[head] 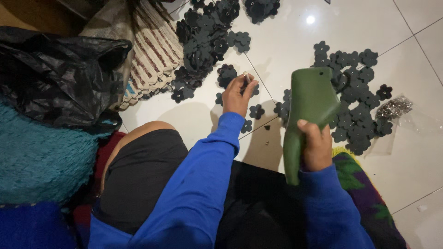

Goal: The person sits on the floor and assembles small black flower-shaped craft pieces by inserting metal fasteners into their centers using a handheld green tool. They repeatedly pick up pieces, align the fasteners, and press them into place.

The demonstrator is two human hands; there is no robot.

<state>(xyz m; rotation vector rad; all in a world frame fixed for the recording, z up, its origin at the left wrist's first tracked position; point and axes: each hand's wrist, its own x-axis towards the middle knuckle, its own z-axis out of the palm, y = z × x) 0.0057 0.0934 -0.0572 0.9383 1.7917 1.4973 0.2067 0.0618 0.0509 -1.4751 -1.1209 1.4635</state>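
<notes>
Head view: a green shoe-shaped form (308, 115) is being gripped at its narrow lower part by the closed fingers of the right hand (316, 146), upright above the white tiled floor (295, 32). Left of the form, a small silvery piece (246, 75) is being pinched between the left hand (236, 96) fingertips. Dark flower-shaped cutouts (353, 97) are lying scattered just behind the form

The left hand (236, 97) reaches out over the white tiled floor (295, 41), with the big pile of dark flower-shaped foam pieces (207, 41) beyond it. The right hand (317, 147) holds the green foot-shaped form (307, 115) upright. More flower pieces (355, 106) lie behind and right of the form. The black plastic bag (55, 74) sits far left.
</notes>
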